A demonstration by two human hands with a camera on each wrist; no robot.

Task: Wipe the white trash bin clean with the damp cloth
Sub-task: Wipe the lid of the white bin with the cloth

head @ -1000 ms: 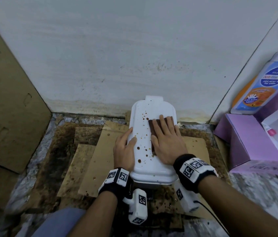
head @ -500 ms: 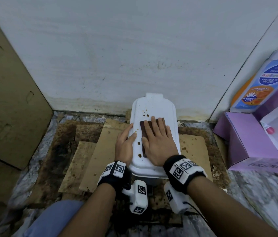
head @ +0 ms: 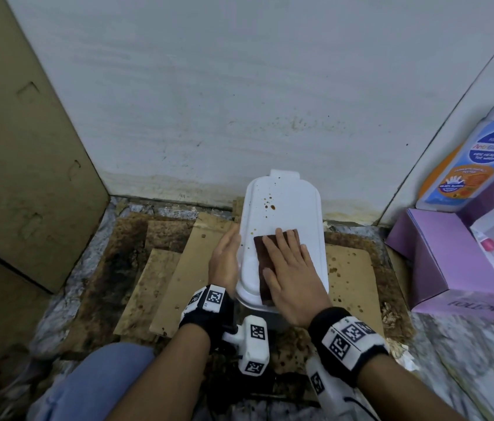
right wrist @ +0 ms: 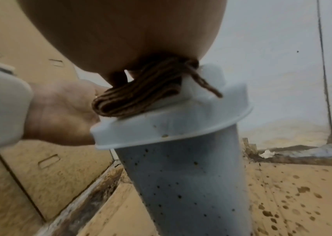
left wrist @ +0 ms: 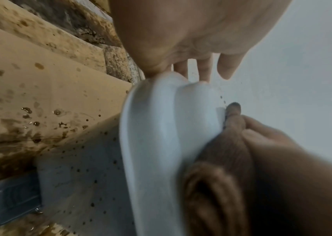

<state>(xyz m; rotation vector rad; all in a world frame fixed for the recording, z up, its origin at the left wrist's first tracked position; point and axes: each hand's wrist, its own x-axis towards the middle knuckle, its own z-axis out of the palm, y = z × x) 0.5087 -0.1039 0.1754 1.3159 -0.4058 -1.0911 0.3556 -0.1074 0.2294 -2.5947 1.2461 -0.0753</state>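
The white trash bin [head: 282, 208] stands on stained cardboard against the wall, its lid dotted with brown drops near the far end. A folded brown cloth [head: 262, 262] lies on the near half of the lid, and my right hand [head: 291, 268] presses it flat with straight fingers. My left hand [head: 224, 262] rests open against the lid's left edge. The left wrist view shows the lid rim [left wrist: 151, 127], the cloth [left wrist: 221, 159] and the left fingers [left wrist: 203, 70] straight. From the right wrist camera the cloth [right wrist: 141, 97] sits under my palm on the lid [right wrist: 181, 124]; the speckled bin body [right wrist: 181, 183] is below.
Brown-stained cardboard sheets [head: 179, 268] cover the floor around the bin. A large cardboard box [head: 21, 162] stands at the left. At the right sit a purple box [head: 446, 256] and a wash bottle [head: 476, 159]. The wall [head: 239, 101] is just behind the bin.
My right hand slid the cloth back toward me along the lid, from its middle to the near half; most drops there are gone. The left hand stayed at the lid's left edge.
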